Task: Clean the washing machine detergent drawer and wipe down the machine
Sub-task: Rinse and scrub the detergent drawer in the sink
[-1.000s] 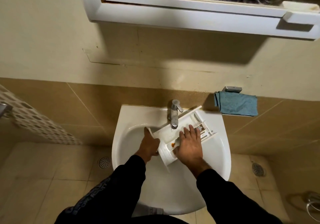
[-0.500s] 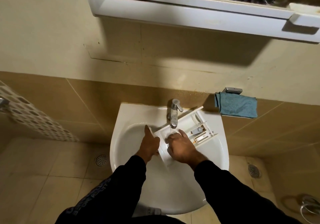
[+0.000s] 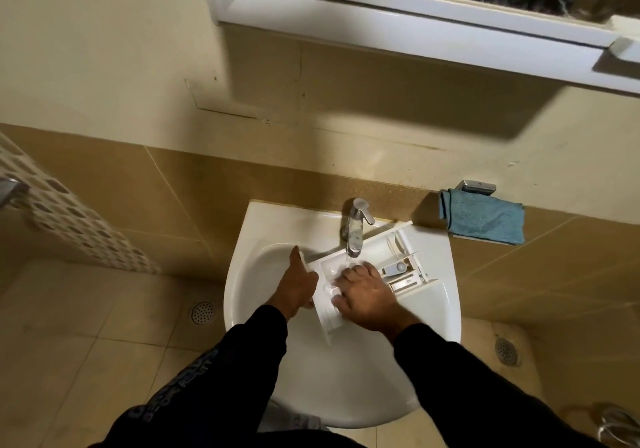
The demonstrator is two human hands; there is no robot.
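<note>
Detergent drawer (image 3: pixel 388 257) across sink (image 3: pixel 446 309) rim, left hand (image 3: pixel 298 286) gripping its edge, right hand (image 3: pixel 367 297) curled inside.

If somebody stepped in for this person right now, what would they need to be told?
Left hand grips the left edge of the detergent drawer, steadying it over the sink.
Right hand rubs inside its near compartment, fingers curled, nothing visibly held.
Water runs from the tap onto the drawer.
Blue cloth hangs unused on the wall to the right.
Done: rinsing under way.
Left: finish the far compartments, then wipe the machine, which is out of view.
</note>
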